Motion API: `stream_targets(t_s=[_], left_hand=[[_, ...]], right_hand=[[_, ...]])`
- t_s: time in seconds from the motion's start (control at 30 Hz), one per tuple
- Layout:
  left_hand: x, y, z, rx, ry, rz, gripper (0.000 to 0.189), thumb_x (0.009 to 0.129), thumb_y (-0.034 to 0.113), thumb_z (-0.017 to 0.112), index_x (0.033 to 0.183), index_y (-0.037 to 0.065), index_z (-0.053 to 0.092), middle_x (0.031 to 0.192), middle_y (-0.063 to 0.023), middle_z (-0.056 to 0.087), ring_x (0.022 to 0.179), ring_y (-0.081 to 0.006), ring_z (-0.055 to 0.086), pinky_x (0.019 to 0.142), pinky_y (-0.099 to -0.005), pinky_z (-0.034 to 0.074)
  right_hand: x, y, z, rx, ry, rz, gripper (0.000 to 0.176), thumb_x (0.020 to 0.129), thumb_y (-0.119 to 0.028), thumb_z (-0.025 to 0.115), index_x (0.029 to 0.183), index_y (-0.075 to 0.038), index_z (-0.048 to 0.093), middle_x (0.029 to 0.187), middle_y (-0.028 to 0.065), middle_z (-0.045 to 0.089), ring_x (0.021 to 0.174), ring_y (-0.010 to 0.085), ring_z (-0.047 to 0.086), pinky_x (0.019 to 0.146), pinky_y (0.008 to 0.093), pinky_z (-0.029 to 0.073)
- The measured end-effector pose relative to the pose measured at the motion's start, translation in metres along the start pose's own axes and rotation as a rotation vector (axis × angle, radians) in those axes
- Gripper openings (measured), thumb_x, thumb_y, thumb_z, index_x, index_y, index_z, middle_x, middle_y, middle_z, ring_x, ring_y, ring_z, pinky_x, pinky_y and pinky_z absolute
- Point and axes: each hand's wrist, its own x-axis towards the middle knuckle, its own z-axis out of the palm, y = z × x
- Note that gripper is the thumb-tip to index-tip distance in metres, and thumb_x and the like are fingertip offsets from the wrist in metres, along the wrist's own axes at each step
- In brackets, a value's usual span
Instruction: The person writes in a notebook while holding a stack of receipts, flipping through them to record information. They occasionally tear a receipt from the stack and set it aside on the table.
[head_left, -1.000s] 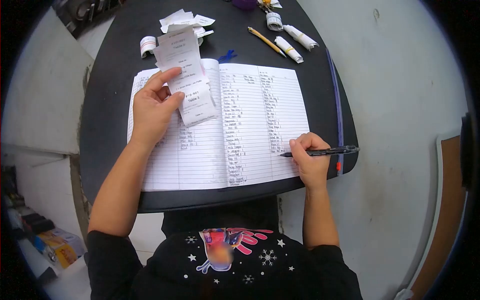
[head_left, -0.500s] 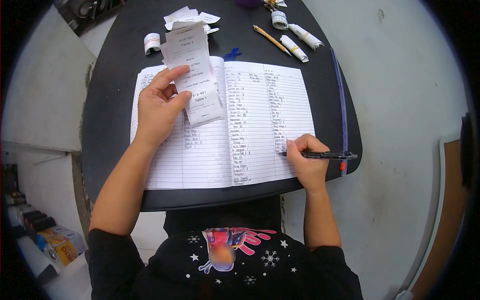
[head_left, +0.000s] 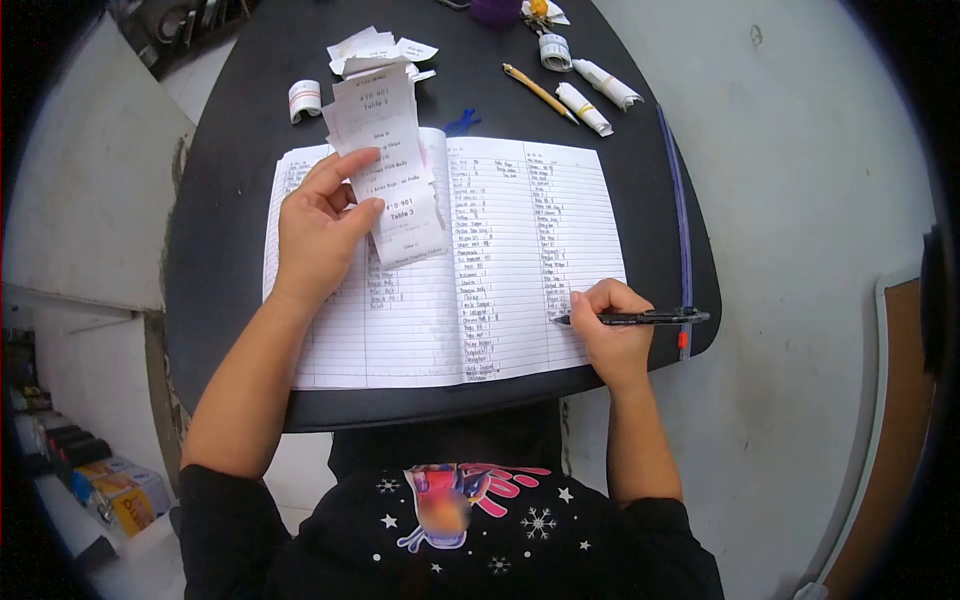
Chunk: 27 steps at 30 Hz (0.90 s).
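An open lined notebook (head_left: 410, 350) lies on the black table, with handwritten lists in columns on both pages. My left hand (head_left: 330, 215) pinches a bundle of printed receipts (head_left: 385, 125) over the left page; "Table 3" is legible on them. My right hand (head_left: 612, 325) rests on the right page and grips a black pen (head_left: 650, 317). The pen's tip is at the lower end of the rightmost handwritten column.
Loose paper slips (head_left: 375, 50) are piled beyond the receipts, beside a curled paper roll (head_left: 305, 100). A tan pen (head_left: 540, 92), rolled papers (head_left: 585, 108) and a blue tied ribbon (head_left: 462, 123) lie behind the notebook. A long blue zipper strip (head_left: 680, 210) runs along the table's right side.
The pen tip has shifted slightly down and left on the right page with my right hand. My left hand keeps hold of the receipts. The whole view has shifted a little.
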Motion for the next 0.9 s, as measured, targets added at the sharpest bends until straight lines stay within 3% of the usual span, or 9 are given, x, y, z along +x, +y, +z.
stream_targets(t_s=[0.3, 0.4, 0.8, 0.9], left_hand=[[-0.0011, 0.0003, 0.0014, -0.003, 0.000, -0.008, 0.043, 0.075, -0.010, 0.060, 0.117, -0.003, 0.057, 0.128, -0.0145, 0.049, 0.097, -0.0166, 0.060, 0.085, -0.0253, 0.051], [-0.0014, -0.0011, 0.0016, 0.042, 0.012, 0.010, 0.043, 0.076, -0.006, 0.062, 0.118, 0.000, 0.058, 0.124, -0.0160, 0.054, 0.097, -0.0180, 0.061, 0.085, -0.0298, 0.052], [-0.0018, -0.0006, 0.0025, 0.024, 0.005, -0.001, 0.043, 0.076, -0.006, 0.062, 0.119, 0.000, 0.057, 0.122, -0.0156, 0.055, 0.096, -0.0175, 0.061, 0.084, -0.0294, 0.052], [-0.0018, 0.0024, 0.0036, -0.005, -0.005, -0.026, 0.043, 0.076, -0.011, 0.059, 0.118, -0.003, 0.057, 0.127, -0.0133, 0.050, 0.098, -0.0169, 0.060, 0.087, -0.0260, 0.050]], right_hand=[[-0.0007, -0.0027, -0.0020, 0.000, -0.033, 0.022, 0.025, 0.079, 0.001, 0.063, 0.060, -0.003, 0.048, 0.058, -0.0030, 0.049, 0.055, 0.0032, 0.040, 0.050, 0.0209, 0.032], [-0.0002, -0.0039, -0.0011, 0.025, 0.004, 0.027, 0.026, 0.077, -0.001, 0.065, 0.058, -0.003, 0.048, 0.055, -0.0021, 0.049, 0.052, 0.0040, 0.041, 0.048, 0.0224, 0.033], [-0.0007, -0.0028, -0.0040, -0.045, -0.040, -0.010, 0.027, 0.077, 0.003, 0.063, 0.058, -0.003, 0.045, 0.058, -0.0025, 0.048, 0.056, 0.0038, 0.041, 0.051, 0.0219, 0.033], [0.0004, -0.0011, -0.0023, 0.019, 0.005, 0.003, 0.025, 0.075, 0.000, 0.065, 0.057, -0.003, 0.047, 0.054, -0.0009, 0.048, 0.051, 0.0049, 0.041, 0.048, 0.0231, 0.032]])
